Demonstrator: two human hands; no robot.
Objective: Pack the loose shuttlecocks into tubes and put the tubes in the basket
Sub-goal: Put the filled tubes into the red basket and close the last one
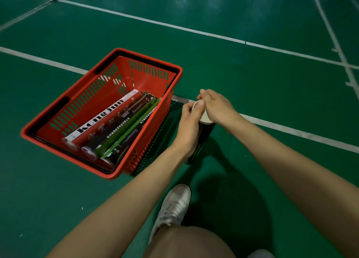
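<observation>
Just right of the red basket [58, 110], a dark tube [202, 139] stands upright on the green floor [272, 94]. The left hand [189, 121] grasps its upper part, and the right hand [215, 106] presses the white cap [205, 118] on top. Three tubes [108, 127] lie side by side inside the basket.

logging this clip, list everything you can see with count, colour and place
basket: one, red, on the floor, left of the hands
tubes in basket: three, one red and white, two dark with green, lying side by side
held tube: one, dark, upright on the floor, white cap at top
court floor: green with white lines
shoe: one, white, near bottom centre
left hand: gripping the tube
right hand: at the cap
</observation>
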